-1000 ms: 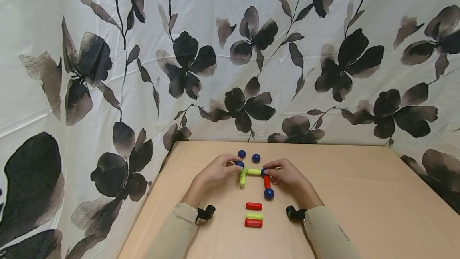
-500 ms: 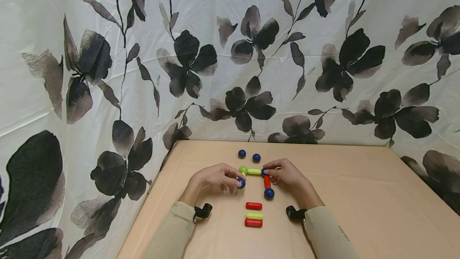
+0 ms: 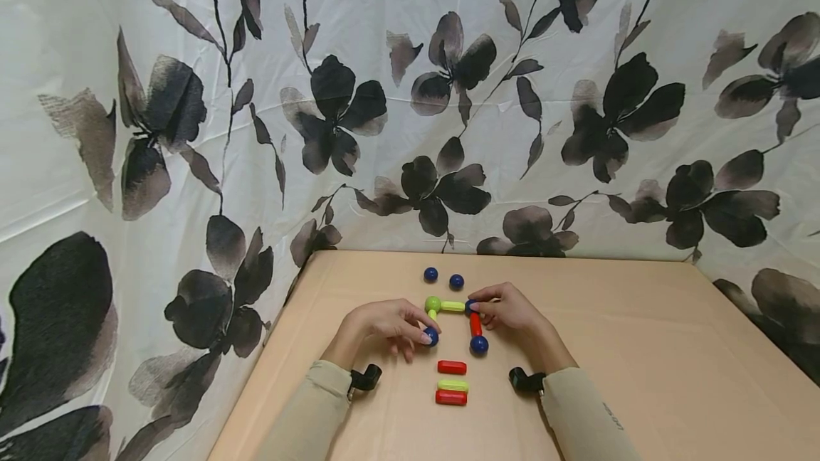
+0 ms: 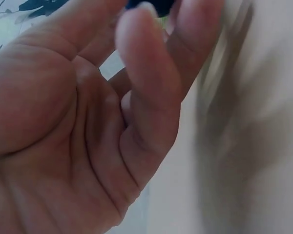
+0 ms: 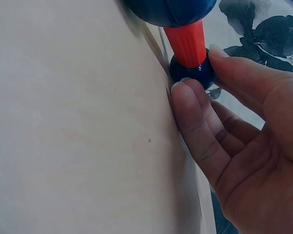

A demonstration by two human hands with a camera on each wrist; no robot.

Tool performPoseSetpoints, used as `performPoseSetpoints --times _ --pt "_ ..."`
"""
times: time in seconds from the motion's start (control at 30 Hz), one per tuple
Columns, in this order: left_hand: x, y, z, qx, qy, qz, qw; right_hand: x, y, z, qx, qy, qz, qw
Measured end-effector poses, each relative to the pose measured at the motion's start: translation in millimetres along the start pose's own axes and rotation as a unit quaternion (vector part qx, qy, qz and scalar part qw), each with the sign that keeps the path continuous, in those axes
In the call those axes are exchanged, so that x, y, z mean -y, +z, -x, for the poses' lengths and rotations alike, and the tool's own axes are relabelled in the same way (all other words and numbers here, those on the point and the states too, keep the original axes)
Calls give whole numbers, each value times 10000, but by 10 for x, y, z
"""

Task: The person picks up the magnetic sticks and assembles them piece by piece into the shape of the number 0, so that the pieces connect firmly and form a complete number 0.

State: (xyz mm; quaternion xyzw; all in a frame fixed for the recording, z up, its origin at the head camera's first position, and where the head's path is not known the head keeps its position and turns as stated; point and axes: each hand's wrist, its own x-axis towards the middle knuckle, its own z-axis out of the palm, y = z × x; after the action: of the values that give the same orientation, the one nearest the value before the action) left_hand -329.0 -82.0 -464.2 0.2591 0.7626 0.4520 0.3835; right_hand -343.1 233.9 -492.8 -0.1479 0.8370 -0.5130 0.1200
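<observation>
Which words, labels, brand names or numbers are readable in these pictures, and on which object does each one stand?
Small dark print on the beige right sleeve: too small and blurred to read.
No other writing shows: none on the red, green and blue magnetic rods and balls, none on the tan table, none on the white curtain with black flowers. Both wrist views show no text.

— Seeing dark blue balls (image 3: 431, 274), a lime-green ball (image 3: 433, 302) joining a lime-green rod (image 3: 453, 306), and a red rod (image 3: 475, 324).
— Also noticing two loose red rods (image 3: 452, 367) flanking a lime one (image 3: 453, 385), lying on a tan tabletop (image 3: 640, 361).
— And showing behind: white curtain (image 3: 192, 55), black-grey flower pattern. Beige sleeves (image 3: 307, 418).
</observation>
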Motion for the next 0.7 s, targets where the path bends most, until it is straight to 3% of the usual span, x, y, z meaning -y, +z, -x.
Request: performPoseSetpoints --times 0.4,0.7 --pt "-94 88 0 -364 -104 -783 9962 0 6 -16 -28 47 21 10000" --pt "-168 166 -51 -636 -153 -1524 9861 -4 3 -4 2 36 24 10000"
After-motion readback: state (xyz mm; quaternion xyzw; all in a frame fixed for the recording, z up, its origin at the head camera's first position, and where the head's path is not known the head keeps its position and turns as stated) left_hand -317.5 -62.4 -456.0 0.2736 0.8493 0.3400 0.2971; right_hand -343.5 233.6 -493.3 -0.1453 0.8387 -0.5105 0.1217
